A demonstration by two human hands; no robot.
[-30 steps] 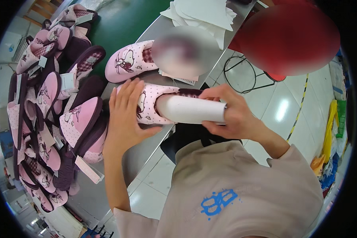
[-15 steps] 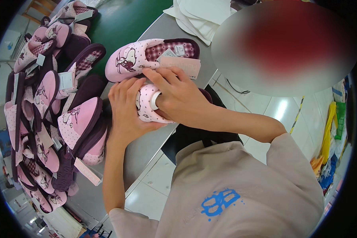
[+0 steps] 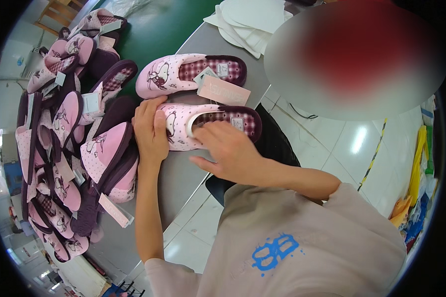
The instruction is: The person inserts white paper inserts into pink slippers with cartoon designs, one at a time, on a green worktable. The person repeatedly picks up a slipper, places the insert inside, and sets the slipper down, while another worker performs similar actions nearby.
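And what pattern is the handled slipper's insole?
The insole has burgundy and pale checks; best in head view.

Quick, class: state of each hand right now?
Left hand: at the front of the nearer slipper; grip unclear.
Right hand: open, at the white insert.

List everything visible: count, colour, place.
Table: 1, grey, centre
Far slipper: 1, pink-purple, on table
Near slipper: 1, same, beside it
Insert: 1, white, in near slipper
Slipper pile: uncounted, pink-purple, left
Tags: several, pink or white, on slippers
Sheets: several, white, upper centre
Surface: 1, green, upper left
Floor: 1, white, right
Bundle: 1, yellow, right
Shirt: 1, beige, lower centre
Left grip: 1, bare, on near slipper's toe
Right grip: 1, bare, at near slipper's opening
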